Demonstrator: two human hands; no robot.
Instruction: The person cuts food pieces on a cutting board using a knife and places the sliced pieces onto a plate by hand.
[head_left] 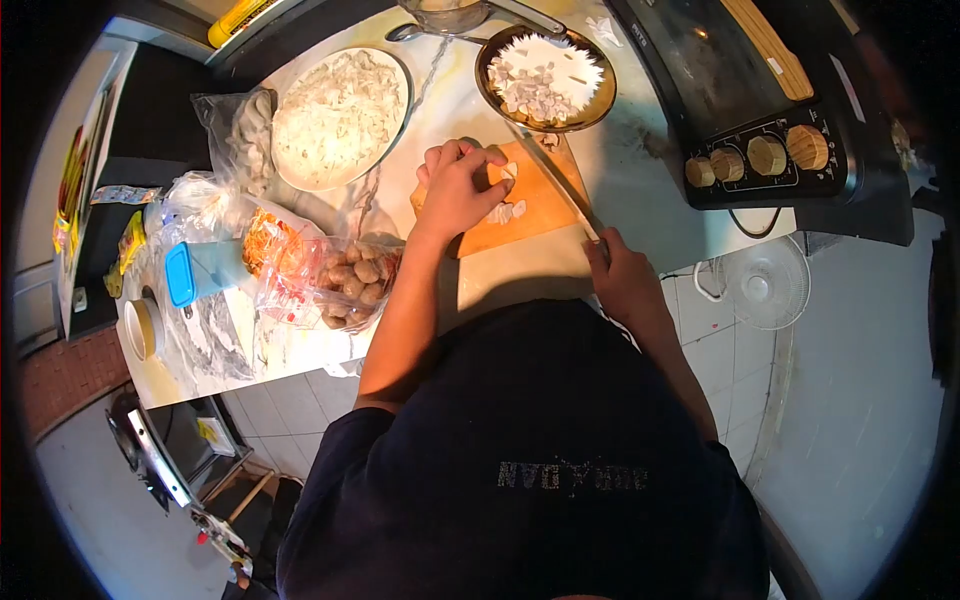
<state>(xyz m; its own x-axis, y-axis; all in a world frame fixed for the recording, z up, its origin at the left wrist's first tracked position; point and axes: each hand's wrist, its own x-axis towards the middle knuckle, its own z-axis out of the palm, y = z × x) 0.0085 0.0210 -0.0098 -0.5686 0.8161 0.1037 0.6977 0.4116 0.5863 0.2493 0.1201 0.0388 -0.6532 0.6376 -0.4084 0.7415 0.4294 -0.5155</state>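
As we sweep in from the left, past a clear bag of round brown items (355,278) and a heap of pale shreds (338,120), we reach the orange cutting board (485,238), and here's the small white piece (509,171), right at the tips of the left hand (462,192). A few cut white bits (508,212) sit on the board just below those fingers, towards the person's body. What a neat hold it is: thumb and index finger curve round until their ends nearly meet, white piece between them, with orange showing through the loop! Across to the right, the right hand (622,272) is closed around the knife (557,182), whose blade slants up over the board's right side (its tip is near the brown dish (560,124)). Now for the awkward spots: the left hand covers a good part of the board, so the undersides of its other fingers are lost to us; whether the knife edge touches wood or hangs above it, I can't tell; and most of the handle disappears inside that right fist
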